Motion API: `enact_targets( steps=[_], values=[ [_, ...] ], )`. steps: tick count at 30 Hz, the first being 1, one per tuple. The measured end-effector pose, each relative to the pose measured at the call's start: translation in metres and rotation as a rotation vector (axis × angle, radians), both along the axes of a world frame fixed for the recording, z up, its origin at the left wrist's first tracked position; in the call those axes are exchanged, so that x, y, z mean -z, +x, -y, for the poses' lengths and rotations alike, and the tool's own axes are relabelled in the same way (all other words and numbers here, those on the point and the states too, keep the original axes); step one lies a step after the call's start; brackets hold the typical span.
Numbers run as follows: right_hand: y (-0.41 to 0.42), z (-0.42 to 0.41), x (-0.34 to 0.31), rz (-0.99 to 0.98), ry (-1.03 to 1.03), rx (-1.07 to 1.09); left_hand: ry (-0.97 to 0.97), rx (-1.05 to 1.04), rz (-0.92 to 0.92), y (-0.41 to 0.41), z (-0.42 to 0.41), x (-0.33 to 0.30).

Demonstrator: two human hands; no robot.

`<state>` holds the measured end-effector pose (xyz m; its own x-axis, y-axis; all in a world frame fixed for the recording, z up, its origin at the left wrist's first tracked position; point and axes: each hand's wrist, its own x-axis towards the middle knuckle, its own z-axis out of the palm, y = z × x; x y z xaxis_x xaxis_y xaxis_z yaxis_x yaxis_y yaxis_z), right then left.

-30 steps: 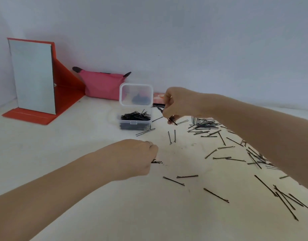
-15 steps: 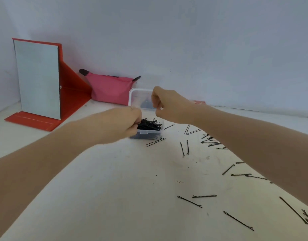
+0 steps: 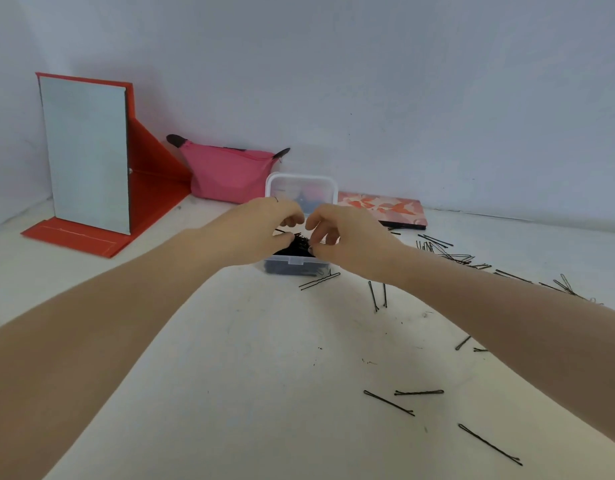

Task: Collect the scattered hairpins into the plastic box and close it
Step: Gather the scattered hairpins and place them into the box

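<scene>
I see one clear box point(image 3: 292, 263) at 12 o'clock, lid up, heaped with black pins point(image 3: 301, 242). My left hand point(image 3: 254, 230) and right hand point(image 3: 347, 233) hover curled over it; grip unclear. Dozens of pins lie at 3 o'clock.

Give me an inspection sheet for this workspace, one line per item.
Surface: white tabletop, scuffed with dark specks.
Job's things: clear plastic box, lid up, heaped with hairpins; loose hairpins scattered right and front.
Clutter: red folding mirror, pink pouch, patterned flat case.
Grippers: left hand and right hand over the box, fingers curled at the heap; grip unclear.
Cables: nothing seen.
Surroundings: plain white wall.
</scene>
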<state>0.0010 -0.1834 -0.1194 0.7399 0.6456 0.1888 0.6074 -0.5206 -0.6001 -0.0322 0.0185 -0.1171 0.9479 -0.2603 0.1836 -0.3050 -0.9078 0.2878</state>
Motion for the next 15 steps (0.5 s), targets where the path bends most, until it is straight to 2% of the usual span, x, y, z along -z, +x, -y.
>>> enact_targets(
  steps=[3,8,15],
  values=[
    [-0.001,-0.002,0.001,0.062,-0.011,0.036,-0.066,-0.02,0.013,-0.005,0.0,0.003],
    [-0.003,-0.001,-0.001,0.114,0.007,0.059,-0.072,-0.041,0.016,-0.007,-0.003,0.009],
    [0.0,0.005,-0.017,-0.007,0.119,0.156,-0.138,-0.069,0.034,-0.007,0.003,0.01]
  ],
)
